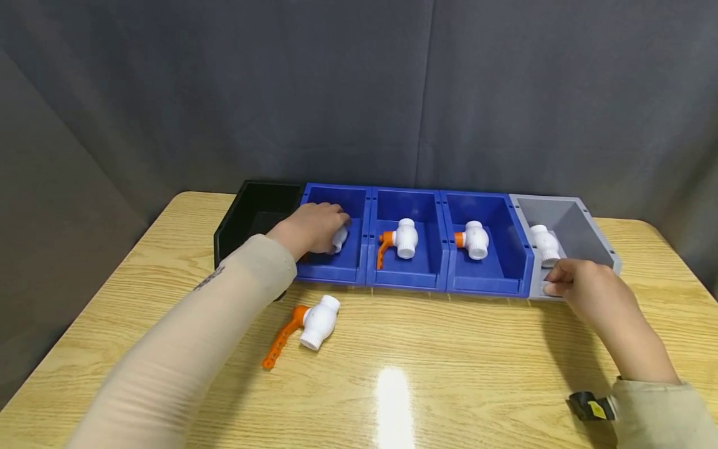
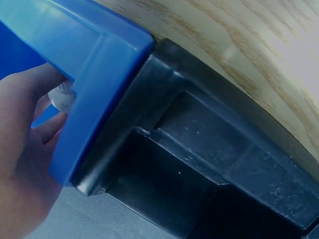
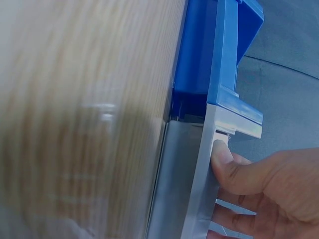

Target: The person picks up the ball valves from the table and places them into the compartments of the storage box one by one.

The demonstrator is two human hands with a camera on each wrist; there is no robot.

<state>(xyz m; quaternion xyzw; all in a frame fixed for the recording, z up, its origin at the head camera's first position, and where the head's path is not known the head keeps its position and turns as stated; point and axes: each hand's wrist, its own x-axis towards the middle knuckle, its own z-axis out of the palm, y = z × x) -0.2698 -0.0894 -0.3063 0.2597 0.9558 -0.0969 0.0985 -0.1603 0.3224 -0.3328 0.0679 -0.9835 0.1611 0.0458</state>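
Observation:
My left hand [image 1: 314,227] reaches into the leftmost blue bin [image 1: 331,274] and grips a white ball valve [image 1: 339,238], largely covered by the fingers. The left wrist view shows a white end of this valve [image 2: 62,97] between thumb and fingers. At the grey bin [image 1: 597,234], my right hand [image 1: 589,284] pinches the near end of another white ball valve [image 1: 544,240]. Seen from the right wrist, the thumb [image 3: 223,154] lies on the white end just behind the bin's front wall. No handle shows on that valve.
A white ball valve [image 1: 321,321] with an orange lever lies on the wooden table [image 1: 449,349]. Similar valves sit in the middle blue bin [image 1: 406,280] and right blue bin [image 1: 488,285]. A black bin [image 1: 224,234] ends the row at left.

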